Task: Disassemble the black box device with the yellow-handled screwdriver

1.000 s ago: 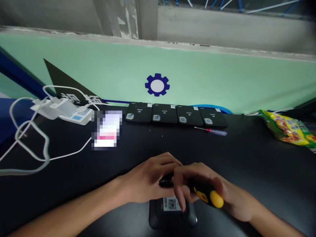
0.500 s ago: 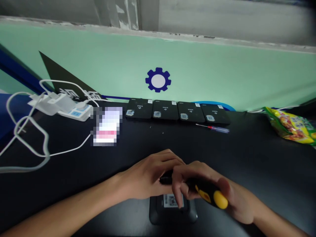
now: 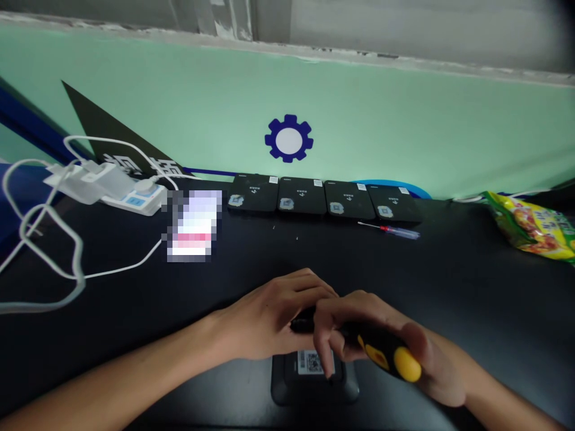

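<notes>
My right hand is closed round a black and yellow screwdriver, its yellow butt pointing right. My left hand curls at the tool's front end, fingertips pinched by its black shaft. Both hands hover over a small black box with a white QR label, lying on the black table at the near edge. The screwdriver's tip is hidden behind my fingers.
Several black boxes line the back of the table. A thin red-handled screwdriver lies before them. A white power strip with looping cables sits far left, a snack bag far right.
The view has tilted slightly, so the back objects sit higher. My right hand with the screwdriver has drifted a little to the right. The left hand has hardly moved.
</notes>
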Available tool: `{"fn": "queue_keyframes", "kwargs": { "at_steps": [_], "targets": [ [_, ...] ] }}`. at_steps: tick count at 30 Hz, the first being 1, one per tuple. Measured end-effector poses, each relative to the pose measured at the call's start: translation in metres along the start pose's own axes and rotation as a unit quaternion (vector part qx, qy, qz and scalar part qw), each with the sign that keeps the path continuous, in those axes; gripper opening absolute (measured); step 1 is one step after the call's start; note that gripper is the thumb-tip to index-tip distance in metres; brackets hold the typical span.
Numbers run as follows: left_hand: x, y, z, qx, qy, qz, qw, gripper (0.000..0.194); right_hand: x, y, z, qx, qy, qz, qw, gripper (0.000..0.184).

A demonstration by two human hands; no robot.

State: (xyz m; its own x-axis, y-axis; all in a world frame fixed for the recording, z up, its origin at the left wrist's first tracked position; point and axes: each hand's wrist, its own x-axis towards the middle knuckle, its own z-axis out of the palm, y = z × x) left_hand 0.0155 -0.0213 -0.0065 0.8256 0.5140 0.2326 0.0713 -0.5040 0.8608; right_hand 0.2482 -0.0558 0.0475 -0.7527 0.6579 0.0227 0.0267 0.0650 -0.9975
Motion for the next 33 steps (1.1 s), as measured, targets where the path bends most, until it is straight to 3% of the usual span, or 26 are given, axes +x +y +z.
{"fn": "queue_keyframes", "kwargs": {
  "at_steps": [14,33],
  "targets": [
    [0.0004,0.0008,-0.0011,-0.011,-0.009,-0.023,1.0,0.033,0.0001,-0.0007,0.0001,0.025,-0.003,0.019,1.0,0.097],
    [-0.0002,-0.0033,0.0006,-0.011,-0.006,-0.01,1.0,0.037,0.0003,-0.0004,0.0027,-0.03,0.024,-0.021,0.999,0.091]
  ]
}}
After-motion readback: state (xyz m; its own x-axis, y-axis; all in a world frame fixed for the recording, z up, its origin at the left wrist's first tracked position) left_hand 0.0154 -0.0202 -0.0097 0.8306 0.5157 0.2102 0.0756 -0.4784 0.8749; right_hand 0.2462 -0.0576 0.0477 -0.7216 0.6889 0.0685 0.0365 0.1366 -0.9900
